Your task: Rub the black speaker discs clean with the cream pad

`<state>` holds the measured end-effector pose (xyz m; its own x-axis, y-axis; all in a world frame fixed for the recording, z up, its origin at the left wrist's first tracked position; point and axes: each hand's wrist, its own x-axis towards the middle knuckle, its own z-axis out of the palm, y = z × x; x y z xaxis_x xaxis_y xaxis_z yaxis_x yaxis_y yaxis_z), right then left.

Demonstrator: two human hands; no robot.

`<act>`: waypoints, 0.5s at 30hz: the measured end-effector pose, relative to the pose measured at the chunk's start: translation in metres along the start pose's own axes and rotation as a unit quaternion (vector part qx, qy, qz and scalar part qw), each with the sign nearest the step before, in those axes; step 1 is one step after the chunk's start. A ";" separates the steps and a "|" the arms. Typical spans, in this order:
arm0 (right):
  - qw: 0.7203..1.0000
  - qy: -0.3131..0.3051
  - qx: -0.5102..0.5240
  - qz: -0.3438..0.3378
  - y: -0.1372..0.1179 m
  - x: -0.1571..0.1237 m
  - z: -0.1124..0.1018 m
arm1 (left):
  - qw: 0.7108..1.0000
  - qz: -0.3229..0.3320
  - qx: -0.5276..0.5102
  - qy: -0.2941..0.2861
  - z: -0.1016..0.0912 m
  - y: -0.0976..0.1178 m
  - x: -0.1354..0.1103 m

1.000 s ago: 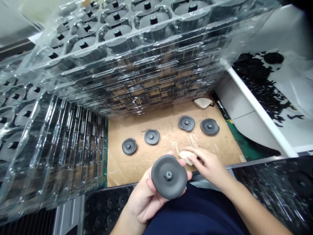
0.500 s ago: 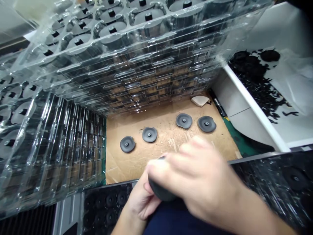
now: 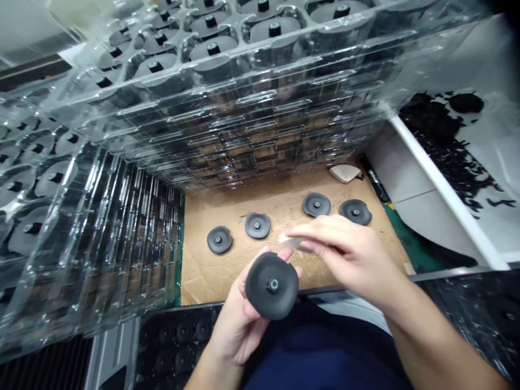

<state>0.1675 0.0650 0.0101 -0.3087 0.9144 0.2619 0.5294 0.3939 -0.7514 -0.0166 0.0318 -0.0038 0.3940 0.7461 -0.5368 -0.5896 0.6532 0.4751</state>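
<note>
My left hand point(image 3: 239, 319) is closed on a dark rounded-square disc point(image 3: 271, 306), its dished face and metal-tipped centre stud turned up toward me. Just above the disc's upper right edge, my right hand point(image 3: 353, 252) pinches a thin, pale, flat piece point(image 3: 296, 242); it is blurred and I cannot make out its kind. Beyond my hands, several similar discs lie on the cardboard sheet point(image 3: 203, 276): one disc point(image 3: 220, 239) at far left, another disc point(image 3: 257, 225) beside it, a third disc point(image 3: 316, 205) and its neighbour point(image 3: 356, 212) at right.
Stacked clear plastic trays point(image 3: 244, 108) full of discs wall off the back; another tray stack point(image 3: 122, 227) stands at left. A white bin point(image 3: 450, 200) at right holds black scraps point(image 3: 439, 130). A pale wedge-shaped pad point(image 3: 344, 173) and a dark pen-like tool point(image 3: 374, 179) lie at the back right.
My right hand has drawn back from over the disc, up and to the right, uncovering it. The disc now faces upward in my left hand. The view has shifted slightly.
</note>
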 end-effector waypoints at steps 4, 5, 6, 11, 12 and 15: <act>0.995 -0.051 -0.035 0.074 0.041 -0.034 0.028 | 1.000 0.009 0.001 -0.006 -0.004 0.007 -0.004; 0.995 -0.063 -0.030 0.073 0.047 -0.043 0.037 | 1.000 0.009 0.004 -0.003 -0.004 0.008 -0.005; 0.995 -0.070 -0.026 0.070 0.051 -0.050 0.045 | 1.000 0.008 0.007 0.000 -0.003 0.009 -0.005; 0.995 -0.026 -0.026 0.088 0.034 -0.043 0.035 | 1.000 0.002 -0.005 -0.026 0.004 0.008 -0.003; 0.995 0.000 -0.024 0.093 0.024 -0.036 0.024 | 0.999 0.004 -0.011 -0.030 0.005 0.006 -0.003; 0.996 0.079 0.003 0.029 -0.014 -0.012 -0.005 | 1.000 0.012 -0.010 -0.007 0.004 -0.001 -0.001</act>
<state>0.1678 0.0485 0.0205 -0.1485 0.9394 0.3091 0.5383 0.3390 -0.7715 -0.0141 0.0308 -0.0008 0.3893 0.7638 -0.5149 -0.6134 0.6319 0.4737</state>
